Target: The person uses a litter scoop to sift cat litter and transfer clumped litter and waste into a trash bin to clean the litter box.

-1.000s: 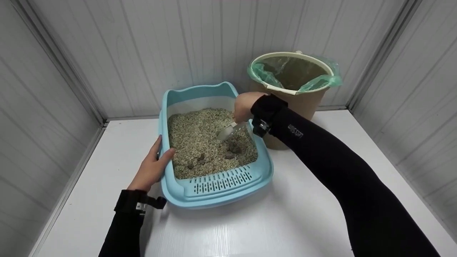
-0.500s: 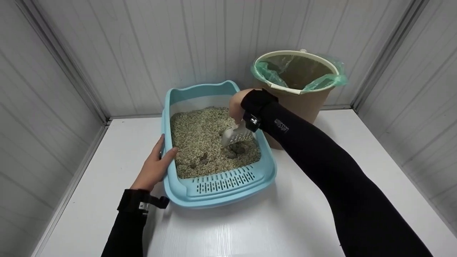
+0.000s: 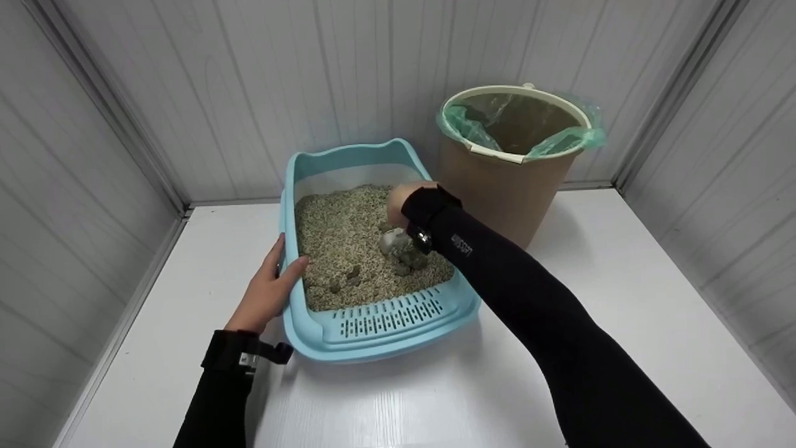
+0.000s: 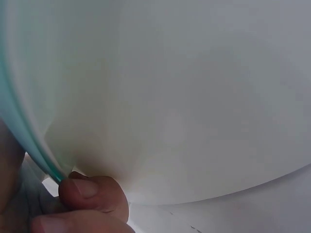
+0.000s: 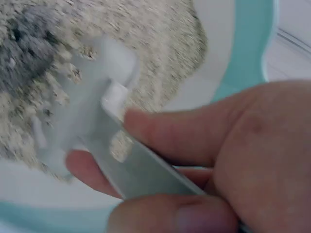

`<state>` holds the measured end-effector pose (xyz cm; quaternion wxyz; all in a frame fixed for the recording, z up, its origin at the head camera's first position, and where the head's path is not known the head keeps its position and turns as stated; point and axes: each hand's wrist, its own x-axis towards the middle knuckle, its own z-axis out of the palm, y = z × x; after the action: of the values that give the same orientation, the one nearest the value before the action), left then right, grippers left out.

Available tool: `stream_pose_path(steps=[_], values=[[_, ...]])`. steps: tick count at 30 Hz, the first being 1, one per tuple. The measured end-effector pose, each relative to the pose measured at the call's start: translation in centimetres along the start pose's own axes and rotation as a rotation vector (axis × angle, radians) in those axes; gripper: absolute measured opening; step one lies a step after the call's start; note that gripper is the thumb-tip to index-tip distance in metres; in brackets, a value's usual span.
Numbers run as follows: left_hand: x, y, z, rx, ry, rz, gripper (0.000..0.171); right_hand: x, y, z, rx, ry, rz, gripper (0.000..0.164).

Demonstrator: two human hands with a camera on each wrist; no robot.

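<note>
A light blue litter box (image 3: 311, 333) with granular litter (image 3: 336, 230) stands on a white surface. My left hand (image 3: 264, 292) grips its left rim, thumb on top; in the left wrist view the fingertips (image 4: 92, 194) curl under the rim's edge. Over the litter's right side, my right hand (image 3: 407, 202) holds a pale litter scoop (image 5: 150, 170) by its handle. The scoop's head lies in the litter, with some granules on it, beside a dark grey clump (image 5: 29, 46). Smaller dark clumps (image 3: 353, 274) lie nearer the box's slotted front. My right wrist partly hides the scoop in the head view.
Behind and to the right of the box stands a beige bin (image 3: 497, 193), lined with a green translucent bag (image 3: 563, 143). Panelled walls (image 3: 261, 93) enclose the white table (image 3: 186, 311) at the back and both sides.
My right hand has moved left and down toward the near side, lowering the scoop from above the litter into it by the dark clumps. The left hand stays on the rim.
</note>
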<state>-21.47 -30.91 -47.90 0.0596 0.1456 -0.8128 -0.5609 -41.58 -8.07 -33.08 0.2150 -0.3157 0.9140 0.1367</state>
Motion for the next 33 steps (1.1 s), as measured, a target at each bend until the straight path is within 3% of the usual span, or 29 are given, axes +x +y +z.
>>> stream_pose_path(steps=[6,13,20,27,33], values=[[0.1,0.1,0.1,0.007,0.010,0.007,0.103,2.9,-1.2,3.1,0.161,0.158,0.084,0.032],[0.0,0.0,0.1,0.001,0.016,0.003,0.094,4.1,-1.8,5.9,0.208,0.249,0.067,0.022],[0.0,0.0,0.0,-0.006,0.008,0.012,0.095,6.9,-0.4,7.3,0.252,0.242,0.016,0.024],[0.1,-0.1,0.2,-0.010,-0.002,0.011,0.099,7.7,0.6,8.7,0.257,0.265,-0.074,0.050],[0.1,-0.1,0.0,0.004,-0.001,0.000,0.100,8.3,0.5,9.2,0.287,0.313,-0.100,0.054]])
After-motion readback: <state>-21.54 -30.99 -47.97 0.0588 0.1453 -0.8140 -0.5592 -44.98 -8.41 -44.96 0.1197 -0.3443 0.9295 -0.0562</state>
